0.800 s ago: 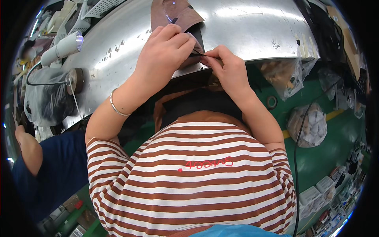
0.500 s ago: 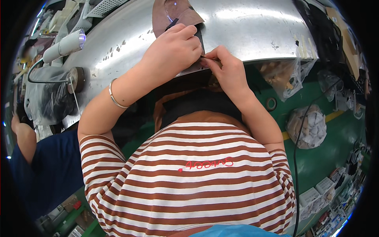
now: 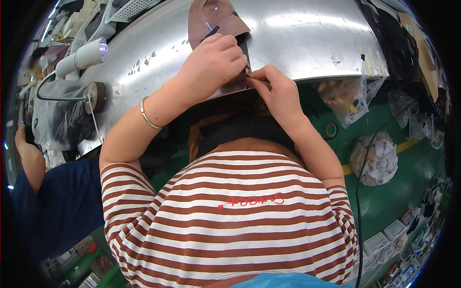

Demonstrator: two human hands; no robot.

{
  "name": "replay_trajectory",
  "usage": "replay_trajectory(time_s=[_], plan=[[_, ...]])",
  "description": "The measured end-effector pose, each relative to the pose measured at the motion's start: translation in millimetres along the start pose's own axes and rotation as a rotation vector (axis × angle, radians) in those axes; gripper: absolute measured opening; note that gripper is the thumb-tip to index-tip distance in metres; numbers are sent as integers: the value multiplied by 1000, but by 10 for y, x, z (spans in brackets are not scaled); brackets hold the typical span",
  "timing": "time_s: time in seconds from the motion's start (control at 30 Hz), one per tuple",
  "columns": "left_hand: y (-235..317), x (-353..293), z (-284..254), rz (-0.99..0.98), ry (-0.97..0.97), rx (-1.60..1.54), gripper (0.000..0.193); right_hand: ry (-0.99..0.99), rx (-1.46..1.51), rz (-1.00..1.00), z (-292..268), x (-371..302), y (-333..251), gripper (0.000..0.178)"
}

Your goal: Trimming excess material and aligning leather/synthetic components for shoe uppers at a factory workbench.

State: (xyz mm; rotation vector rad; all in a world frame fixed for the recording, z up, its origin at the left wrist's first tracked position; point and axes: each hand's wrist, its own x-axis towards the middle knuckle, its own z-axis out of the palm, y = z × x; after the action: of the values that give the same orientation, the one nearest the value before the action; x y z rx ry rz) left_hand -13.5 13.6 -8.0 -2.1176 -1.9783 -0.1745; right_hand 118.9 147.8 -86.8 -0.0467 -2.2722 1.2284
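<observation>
My left hand is curled, its knuckles up, over a black strip near the front edge of the metal table. A short dark end sticks out beyond its fingers. What the fingers grip is hidden. Just to the right, my right hand pinches the near end of the dark strip between thumb and forefinger at the table's edge. Beyond the left hand lies a brown, leather-like sheet with a rounded outline, partly covered by that hand.
The metal table spans the front. A white lamp on a bent arm and round base stands left. Plastic bags hang off the right edge; a stuffed bag and tape roll are on the green floor. A co-worker's arm is at far left.
The whole view has shifted slightly, so everything sits a little lower and to the right. Both hands stay at nearly the same spot on the strip, with small finger movement.
</observation>
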Motion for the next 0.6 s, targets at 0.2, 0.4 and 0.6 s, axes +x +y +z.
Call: replay_trajectory(time_s=[0.2, 0.4, 0.6], plan=[[-3, -178, 282, -306, 405, -125, 30, 133, 428, 499, -360, -254, 159, 8], [154, -375, 278, -609, 617, -316, 40, 295, 474, 644, -914, -475, 500, 12], [226, -491, 192, -693, 629, -382, 34, 337, 505, 658, -1148, -489, 606, 15]])
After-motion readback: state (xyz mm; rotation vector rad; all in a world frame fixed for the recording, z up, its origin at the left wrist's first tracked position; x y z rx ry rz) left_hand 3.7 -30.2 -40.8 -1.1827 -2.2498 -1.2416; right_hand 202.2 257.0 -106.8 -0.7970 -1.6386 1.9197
